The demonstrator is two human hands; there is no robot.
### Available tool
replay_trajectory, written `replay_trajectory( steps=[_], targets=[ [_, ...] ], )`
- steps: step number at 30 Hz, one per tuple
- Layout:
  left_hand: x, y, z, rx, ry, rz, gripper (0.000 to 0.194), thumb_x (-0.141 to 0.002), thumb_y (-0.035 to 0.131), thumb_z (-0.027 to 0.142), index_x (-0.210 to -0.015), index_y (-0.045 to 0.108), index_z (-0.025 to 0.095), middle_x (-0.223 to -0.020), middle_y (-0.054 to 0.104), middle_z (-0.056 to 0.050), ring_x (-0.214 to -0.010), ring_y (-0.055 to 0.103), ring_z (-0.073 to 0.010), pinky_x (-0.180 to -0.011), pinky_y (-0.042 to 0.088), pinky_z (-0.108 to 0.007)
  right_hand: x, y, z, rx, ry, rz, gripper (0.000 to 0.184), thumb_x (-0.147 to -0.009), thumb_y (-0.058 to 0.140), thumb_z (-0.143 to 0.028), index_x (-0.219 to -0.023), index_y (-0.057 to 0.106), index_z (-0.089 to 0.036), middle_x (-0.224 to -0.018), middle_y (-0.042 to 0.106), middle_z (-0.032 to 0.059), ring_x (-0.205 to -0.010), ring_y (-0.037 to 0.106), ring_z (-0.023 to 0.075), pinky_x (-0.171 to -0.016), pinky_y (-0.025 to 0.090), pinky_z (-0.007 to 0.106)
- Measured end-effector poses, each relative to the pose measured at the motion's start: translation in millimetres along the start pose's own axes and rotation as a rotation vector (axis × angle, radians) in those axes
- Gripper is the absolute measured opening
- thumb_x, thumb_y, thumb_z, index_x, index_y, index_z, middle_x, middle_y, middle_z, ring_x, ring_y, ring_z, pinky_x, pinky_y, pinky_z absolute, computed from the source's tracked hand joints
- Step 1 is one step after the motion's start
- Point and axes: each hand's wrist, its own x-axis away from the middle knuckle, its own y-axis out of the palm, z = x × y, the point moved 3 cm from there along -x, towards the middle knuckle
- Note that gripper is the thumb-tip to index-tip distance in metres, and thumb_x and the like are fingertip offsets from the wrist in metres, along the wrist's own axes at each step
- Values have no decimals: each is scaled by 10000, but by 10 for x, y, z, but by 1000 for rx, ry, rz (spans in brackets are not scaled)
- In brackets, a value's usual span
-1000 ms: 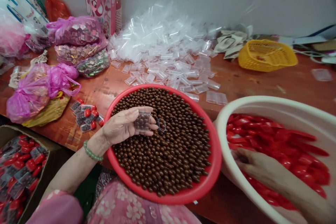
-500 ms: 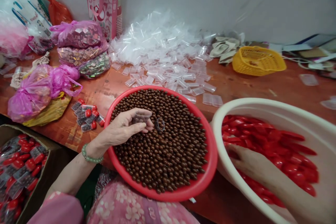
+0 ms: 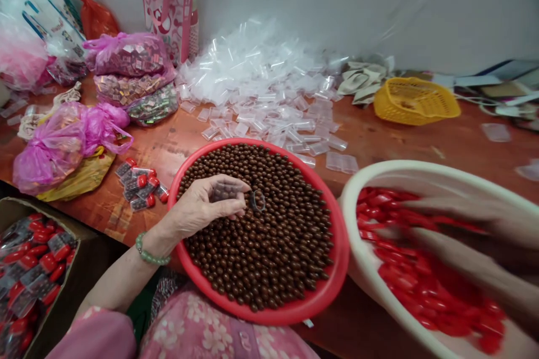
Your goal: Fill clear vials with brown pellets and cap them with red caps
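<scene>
Before a grey wall [image 3: 328, 5] and reddish tabletop [image 3: 421, 145], the left hand [image 3: 202, 206] clasps a case [image 3: 223, 192] (right grip [image 3: 435, 242]: unclear).

Clear container: small and see-through, held in the left hand [image 3: 200, 205] above the brown balls; dark contents show through its wall [image 3: 225, 192], fingers hiding much of it.
Brown balls [image 3: 269, 252]: glossy, round, loose, spread thickly across the red basin [image 3: 342, 258].
Clear ring [image 3: 253, 202]: oval, among the brown balls, just beside the fingertips.
Red caps [image 3: 429, 286]: shiny, jumbled in the white basin [image 3: 348, 202], some blurred or hidden.
</scene>
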Motion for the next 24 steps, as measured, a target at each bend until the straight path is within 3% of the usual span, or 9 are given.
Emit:
replay_trajectory(
  steps=[4, 8, 12, 19, 21, 24],
  targets=[
    [28, 86, -41, 35, 19, 32, 335, -752, 785, 307, -1036, 689, 158, -987, 705, -64, -729, 667, -111, -623, 491, -209, -156, 403, -521, -567, 90, -289, 240, -880, 654, -422, -1094, 693, -320, -929, 755, 57, -726, 739, 221, -657, 641, 327],
    [74, 99, -61, 60, 19, 66, 362, -739, 794, 332, -1037, 697, 150, -960, 726, -82, -746, 679, -135, -637, 495, -225, -299, 731, -766, -733, 179, -444, 284, -823, 728, -436, -1021, 695, -236, -793, 745, 28, -659, 714, 163, -628, 612, 264],
    [100, 92, -57, 34, 16, 75, 344, -713, 814, 333, -982, 708, 146, -789, 704, -27, -665, 633, -103, -643, 492, -221, -330, 905, -762, -802, 174, -485, 267, -808, 739, -430, -943, 712, -201, -801, 731, 29, -635, 675, 129, -595, 584, 228],
    [81, 69, -93, 10, 37, 161, 289, -710, 817, 287, -918, 677, 143, -734, 648, 21, -608, 580, -60, -604, 470, -181, -270, 1023, -779, -818, 210, -549, 259, -834, 705, -434, -949, 689, -202, -813, 713, 28, -657, 661, 124, -577, 566, 222],
    [68, 43, -97, 34, 59, 189, 286, -714, 813, 295, -909, 664, 149, -732, 646, 23, -603, 578, -58, -592, 466, -177, -260, 1014, -779, -822, 182, -536, 314, -793, 746, -439, -1006, 684, -216, -928, 723, 43, -775, 696, 155, -663, 600, 258],
    [53, -4, -92, 74, 66, 253, 306, -699, 817, 322, -889, 647, 152, -711, 640, 24, -603, 585, -68, -599, 470, -186, -244, 974, -729, -791, 119, -403, 339, -740, 803, -411, -1003, 683, -234, -1009, 718, 43, -948, 702, 190, -824, 607, 300]
  ],
)
